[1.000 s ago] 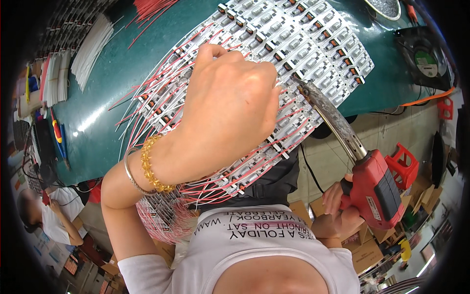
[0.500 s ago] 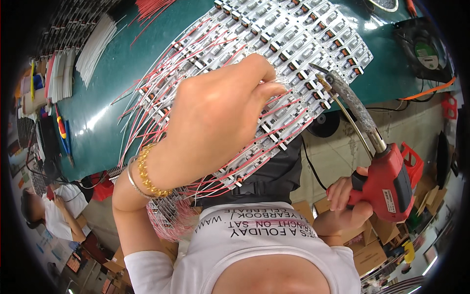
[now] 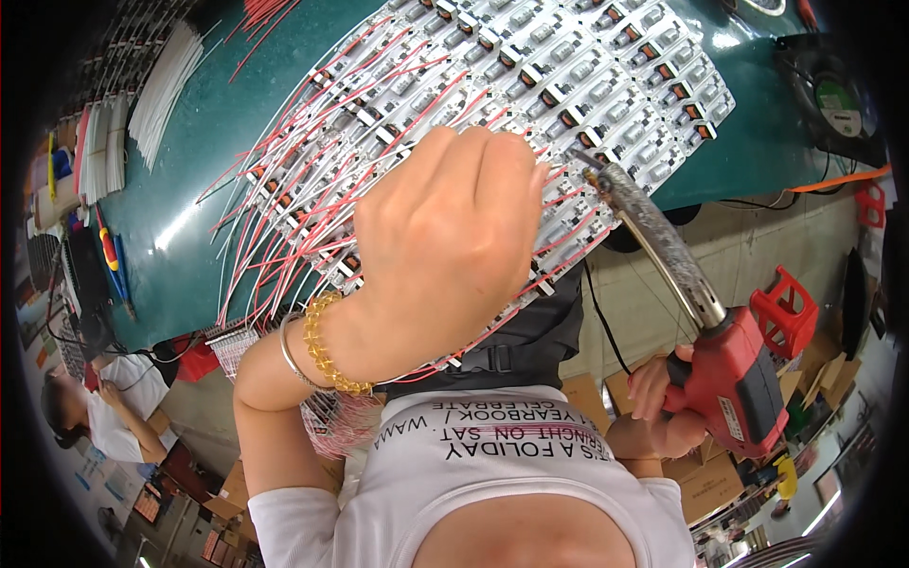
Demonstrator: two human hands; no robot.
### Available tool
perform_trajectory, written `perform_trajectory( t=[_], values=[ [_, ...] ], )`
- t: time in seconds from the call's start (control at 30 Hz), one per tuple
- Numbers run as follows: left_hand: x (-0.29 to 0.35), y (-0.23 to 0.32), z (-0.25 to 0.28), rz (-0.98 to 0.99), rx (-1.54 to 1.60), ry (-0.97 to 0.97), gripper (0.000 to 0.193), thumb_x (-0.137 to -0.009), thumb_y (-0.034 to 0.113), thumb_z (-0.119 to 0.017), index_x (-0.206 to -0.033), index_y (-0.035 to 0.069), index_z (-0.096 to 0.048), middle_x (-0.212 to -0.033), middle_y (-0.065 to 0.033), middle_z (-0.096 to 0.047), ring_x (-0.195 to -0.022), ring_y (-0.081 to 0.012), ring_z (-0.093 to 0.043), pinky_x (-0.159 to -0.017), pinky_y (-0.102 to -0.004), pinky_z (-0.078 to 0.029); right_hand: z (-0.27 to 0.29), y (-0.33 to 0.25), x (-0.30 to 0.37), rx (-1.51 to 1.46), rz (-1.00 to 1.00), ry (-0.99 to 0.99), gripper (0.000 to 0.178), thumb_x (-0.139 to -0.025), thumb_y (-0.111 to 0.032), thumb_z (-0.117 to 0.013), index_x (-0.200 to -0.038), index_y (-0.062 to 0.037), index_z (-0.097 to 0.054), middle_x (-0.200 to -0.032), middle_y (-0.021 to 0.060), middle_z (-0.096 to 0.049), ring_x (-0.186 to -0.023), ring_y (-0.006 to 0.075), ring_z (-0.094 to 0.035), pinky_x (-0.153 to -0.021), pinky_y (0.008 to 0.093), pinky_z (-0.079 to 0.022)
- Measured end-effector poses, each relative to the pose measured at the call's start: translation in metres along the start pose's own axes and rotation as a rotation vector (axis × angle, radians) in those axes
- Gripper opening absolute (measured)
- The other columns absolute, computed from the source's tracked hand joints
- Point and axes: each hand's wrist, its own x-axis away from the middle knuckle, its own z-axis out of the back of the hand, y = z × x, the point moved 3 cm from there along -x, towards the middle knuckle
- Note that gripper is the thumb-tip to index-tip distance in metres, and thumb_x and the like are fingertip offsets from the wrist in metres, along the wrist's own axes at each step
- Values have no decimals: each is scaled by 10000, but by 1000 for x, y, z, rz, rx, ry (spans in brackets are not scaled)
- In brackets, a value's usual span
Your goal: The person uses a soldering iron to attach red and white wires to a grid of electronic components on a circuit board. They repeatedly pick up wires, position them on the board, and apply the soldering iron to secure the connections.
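A wide panel of small white circuit boards (image 3: 598,90) lies on the green table, with many red and white wires (image 3: 275,204) spreading from its left part. My left hand (image 3: 450,222) is over the panel, fingers curled together and pressed down by the wire ends; what they pinch is hidden behind the knuckles. In my right hand (image 3: 663,407) is a red and black soldering gun (image 3: 739,383), gripped by its handle. Its long, darkened metal barrel slants up leftward, and the tip is at the boards just right of my left fingers.
Bundles of white wire (image 3: 169,95) and red wire (image 3: 260,19) lie at the far left of the green table (image 3: 189,218). A screwdriver (image 3: 112,254) rests near its left edge. A black fan (image 3: 833,99) stands at the far right. Another person (image 3: 118,402) sits at left.
My left hand has shifted slightly right and its fingers have turned downward. The soldering gun has come lower and left, bringing its tip closer to my left fingers. The panel has shifted slightly.
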Motion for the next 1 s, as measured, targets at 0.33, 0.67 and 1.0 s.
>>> perform_trajectory(
  t=[0.33, 0.67, 1.0],
  values=[
    [2, 1, -1, -18, -6, 20, 137, -709, 10, -680, -709, 45, -548, -627, -60, -528, -541, -213, -493, -473, -314, -390, -20, -18, -12, 5, -172, 134, 749, -792, -601, -539, -1131, 55, -415, -474, -7, -448, -375, 108, -413, -419, 245, -374],
    [1, 0, -1, -16, -10, 40, 139, -718, 26, -675, -714, 46, -537, -632, -66, -528, -544, -229, -492, -478, -326, -393, -3, -8, -9, -22, -6, 75, 805, -806, -592, -534, -1213, 83, -371, -458, -11, -433, -359, 101, -406, -413, 233, -378],
    [-3, 5, 1, 67, 15, -9, 135, -744, 61, -670, -718, 48, -538, -627, -64, -523, -547, -230, -493, -483, -323, -390, -10, -12, -8, -87, -59, 169, 792, -813, -586, -530, -1229, 67, -363, -465, -22, -430, -365, 96, -412, -416, 227, -378]
  ],
)
